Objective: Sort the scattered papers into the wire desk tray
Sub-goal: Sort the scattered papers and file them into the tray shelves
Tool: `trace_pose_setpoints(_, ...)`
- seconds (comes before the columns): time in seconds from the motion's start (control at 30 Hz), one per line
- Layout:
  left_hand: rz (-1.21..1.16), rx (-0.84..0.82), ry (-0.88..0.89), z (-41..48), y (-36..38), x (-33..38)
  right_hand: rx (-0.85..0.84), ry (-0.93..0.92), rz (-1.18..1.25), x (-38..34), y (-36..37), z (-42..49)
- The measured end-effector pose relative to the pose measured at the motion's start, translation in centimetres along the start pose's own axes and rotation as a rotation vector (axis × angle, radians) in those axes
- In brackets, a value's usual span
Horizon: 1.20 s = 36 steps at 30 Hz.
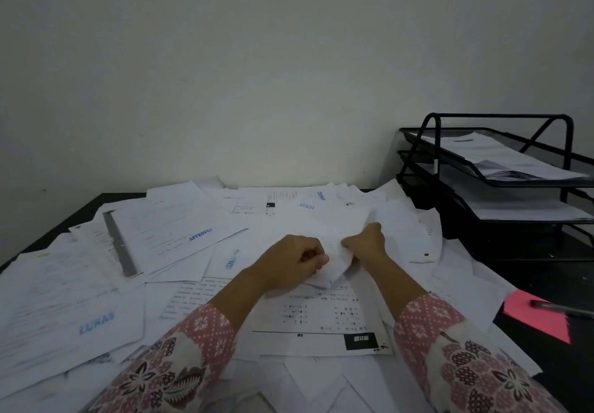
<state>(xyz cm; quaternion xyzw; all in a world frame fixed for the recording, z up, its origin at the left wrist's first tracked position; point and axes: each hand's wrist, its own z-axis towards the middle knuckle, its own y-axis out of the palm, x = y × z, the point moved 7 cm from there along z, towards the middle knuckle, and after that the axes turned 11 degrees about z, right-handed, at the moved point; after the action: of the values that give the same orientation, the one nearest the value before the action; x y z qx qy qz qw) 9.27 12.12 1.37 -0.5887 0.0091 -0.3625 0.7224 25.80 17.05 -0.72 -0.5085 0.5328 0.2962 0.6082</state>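
White printed papers (180,232) lie scattered in overlapping layers over the dark desk. At the middle, my left hand (294,260) and my right hand (366,242) both grip a crumpled white sheet (336,264), one hand on each side of it. The sheet is creased and bunched between them, just above a printed form (321,316). The black wire desk tray (501,184) stands at the back right with stacked tiers. Its top tier holds a pile of papers (501,158), and a sheet lies in a lower tier.
A metal ruler (120,245) lies on the papers at the left. A pink sheet (536,316) with a pen (562,308) on it sits at the right edge. A plain wall rises behind the desk.
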Motion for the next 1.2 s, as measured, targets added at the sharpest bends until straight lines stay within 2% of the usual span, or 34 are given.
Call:
trace_pose_setpoints(0.07,-0.052,0.049,-0.033,0.0,-0.6,-0.6,-0.036,0.033,-0.042,0.2,-0.2,0.2)
trace_pose_setpoints(0.13,0.046,0.163,-0.079,-0.2,-1.6,-2.1,-0.098,0.055,-0.123,0.2,-0.5,0.1)
trace_pose_setpoints(0.23,0.206,0.274,-0.239,-1.2,-2.9,-5.1,-0.167,0.041,-0.263,0.0,-1.1,-0.3)
trace_pose_setpoints(0.33,0.349,0.196,-0.441,-2.3,-2.7,-7.5,-0.214,0.035,-0.425,-0.3,-1.5,-1.3)
trace_pose_setpoints(0.4,0.406,0.142,-0.493,-2.9,-2.4,-8.1,-0.244,0.053,-0.494,-0.3,-1.3,-1.9)
trace_pose_setpoints(0.53,0.408,0.12,-0.473,-3.4,-1.9,-8.1,-0.264,0.075,-0.55,-0.3,-1.0,-2.3)
trace_pose_setpoints(0.63,0.33,0.168,-0.46,-3.7,-2.3,-7.8,-0.233,0.052,-0.563,-0.7,-1.6,-2.4)
trace_pose_setpoints(0.9,0.332,0.186,-0.453,-4.3,-2.6,-8.6,-0.232,0.01,-0.562,-1.1,-4.7,-1.7)
trace_pose_setpoints(1.1,0.305,0.188,-0.469,-4.1,-1.9,-8.1,-0.309,0.0,-0.536,-0.6,-1.3,-3.5)
trace_pose_setpoints(1.2,0.328,0.176,-0.46,-4.3,-1.6,-8.0,-0.276,-0.03,-0.611,-0.6,0.2,-3.5)
